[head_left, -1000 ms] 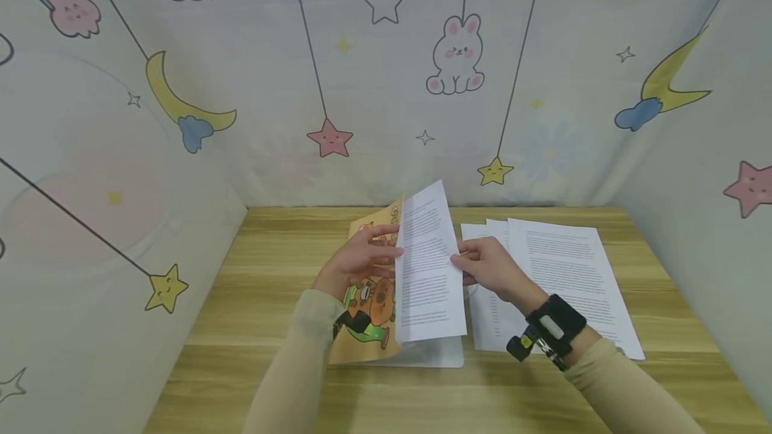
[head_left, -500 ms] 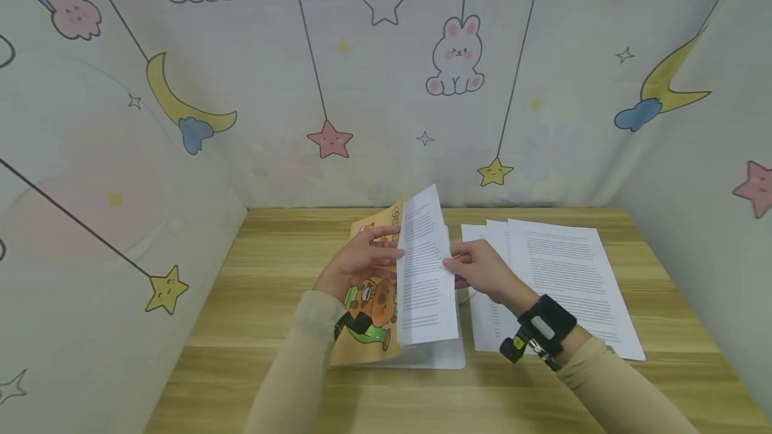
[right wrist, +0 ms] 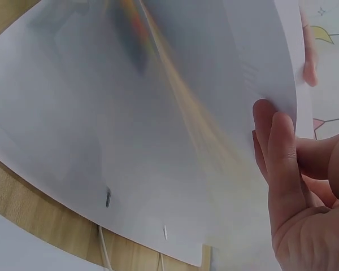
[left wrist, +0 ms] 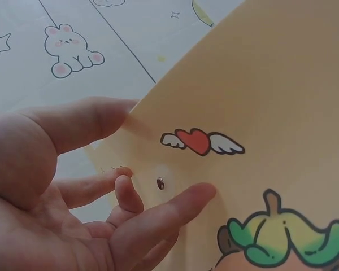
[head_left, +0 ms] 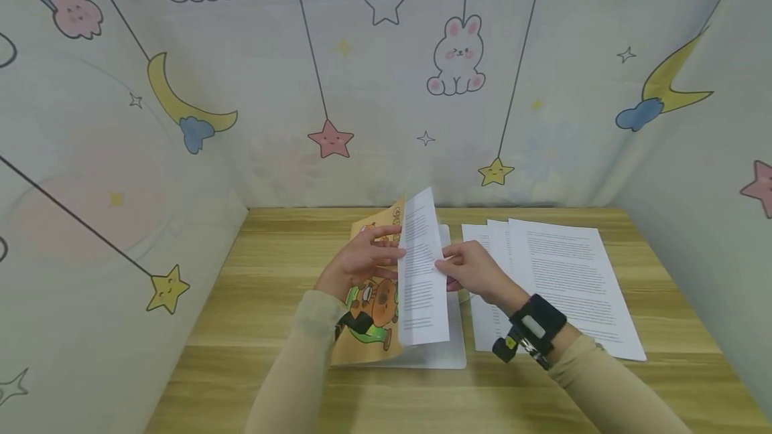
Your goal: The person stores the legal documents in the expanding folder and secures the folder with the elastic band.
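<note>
An orange cartoon-printed folder point(head_left: 368, 347) stands partly opened on the table, its cover raised. My left hand point(head_left: 358, 261) holds the cover's edge, thumb on the paper side; the left wrist view shows spread fingers against the cover's outside point(left wrist: 288, 113), beside a small metal eyelet point(left wrist: 160, 183). A printed sheet point(head_left: 422, 293) stands steeply against the inside of the cover. My right hand point(head_left: 479, 270) pinches its right edge between thumb and fingers. Under it lies the folder's pale back cover point(head_left: 455, 347). In the right wrist view, fingertips curl round the sheet's edge point(right wrist: 285, 68).
Several printed sheets point(head_left: 567, 280) lie overlapping on the wooden table point(head_left: 410, 400) to the right of the folder. A thin cord point(right wrist: 103, 243) shows by the back cover's edge. Cartoon-patterned curtain walls point(head_left: 386, 86) enclose the table behind and at both sides.
My right hand has moved left, swinging the sheet's right edge toward the raised cover, so the sheet looks narrower. More of the pale back cover shows. My left hand stays almost in place.
</note>
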### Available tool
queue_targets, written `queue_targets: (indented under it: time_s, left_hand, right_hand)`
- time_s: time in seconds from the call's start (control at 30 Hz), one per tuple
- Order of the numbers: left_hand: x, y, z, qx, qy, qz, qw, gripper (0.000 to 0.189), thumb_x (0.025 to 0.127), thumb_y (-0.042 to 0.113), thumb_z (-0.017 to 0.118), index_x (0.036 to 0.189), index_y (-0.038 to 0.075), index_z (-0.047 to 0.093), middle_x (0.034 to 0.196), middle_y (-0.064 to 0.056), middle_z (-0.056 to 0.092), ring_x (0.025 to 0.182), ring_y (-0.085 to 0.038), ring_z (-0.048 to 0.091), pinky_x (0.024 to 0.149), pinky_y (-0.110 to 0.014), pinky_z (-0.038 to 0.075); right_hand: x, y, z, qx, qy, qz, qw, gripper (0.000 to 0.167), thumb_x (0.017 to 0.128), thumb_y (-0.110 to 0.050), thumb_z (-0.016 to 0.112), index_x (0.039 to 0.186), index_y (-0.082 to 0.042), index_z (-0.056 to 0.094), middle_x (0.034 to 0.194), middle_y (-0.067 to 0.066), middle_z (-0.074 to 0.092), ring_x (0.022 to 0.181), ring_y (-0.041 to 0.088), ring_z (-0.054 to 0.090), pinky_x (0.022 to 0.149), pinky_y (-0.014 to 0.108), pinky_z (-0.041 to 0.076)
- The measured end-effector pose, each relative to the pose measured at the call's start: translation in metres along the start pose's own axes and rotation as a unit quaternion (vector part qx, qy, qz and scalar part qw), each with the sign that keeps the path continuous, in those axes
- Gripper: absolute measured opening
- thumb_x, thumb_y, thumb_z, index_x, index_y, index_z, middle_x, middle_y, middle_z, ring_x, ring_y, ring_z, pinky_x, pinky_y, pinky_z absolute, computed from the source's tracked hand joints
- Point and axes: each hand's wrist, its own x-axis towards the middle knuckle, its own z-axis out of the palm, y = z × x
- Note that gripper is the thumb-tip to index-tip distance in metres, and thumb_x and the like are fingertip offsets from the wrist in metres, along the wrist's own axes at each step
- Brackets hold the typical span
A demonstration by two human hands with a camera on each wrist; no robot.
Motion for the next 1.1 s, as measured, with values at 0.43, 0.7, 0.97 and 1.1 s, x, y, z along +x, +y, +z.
queue_targets:
  time_s: [0.43,0.7,0.97,1.1]
  left_hand:
    - [0.003,-0.001,0.0,0.009,-0.007,0.004,0.9999,0.065,0.1,0.003,0.069,0.159,0.012,0.043,0.137,-0.028,0.058,0.106,-0.035,0.071,0.081,-0.051,0.063]
    - [0.004,-0.001,-0.001,0.009,-0.009,0.004,0.9999,0.065,0.1,0.003,0.07,0.159,0.011,0.043,0.135,-0.027,0.059,0.104,-0.033,0.072,0.081,-0.051,0.063]
    - [0.004,-0.002,0.0,0.009,-0.012,0.004,0.9999,0.065,0.1,0.004,0.07,0.159,0.011,0.044,0.127,-0.021,0.061,0.102,-0.032,0.072,0.081,-0.051,0.063]
    - [0.004,-0.002,0.0,0.008,-0.013,0.003,0.9999,0.066,0.099,0.004,0.071,0.159,0.012,0.044,0.13,-0.022,0.06,0.105,-0.034,0.072,0.08,-0.051,0.063]
  right_hand:
    - [0.003,-0.002,0.004,0.024,-0.014,0.011,0.9996,0.024,0.104,-0.007,0.065,0.125,0.006,0.067,0.098,0.015,0.077,0.075,0.021,0.074,0.073,0.044,0.064]
    - [0.006,-0.003,0.007,0.028,-0.027,0.021,0.999,0.031,0.106,-0.005,0.061,0.134,0.009,0.062,0.099,0.016,0.076,0.074,0.021,0.074,0.069,0.037,0.064]
    - [0.007,-0.005,0.011,0.029,-0.03,0.02,0.9989,0.036,0.106,-0.004,0.06,0.138,0.011,0.058,0.106,0.02,0.076,0.074,0.021,0.074,0.069,0.035,0.064]
    - [0.006,-0.007,0.012,0.027,-0.028,0.025,0.9989,0.037,0.106,-0.004,0.06,0.139,0.011,0.058,0.107,0.02,0.076,0.074,0.021,0.074,0.069,0.035,0.064]
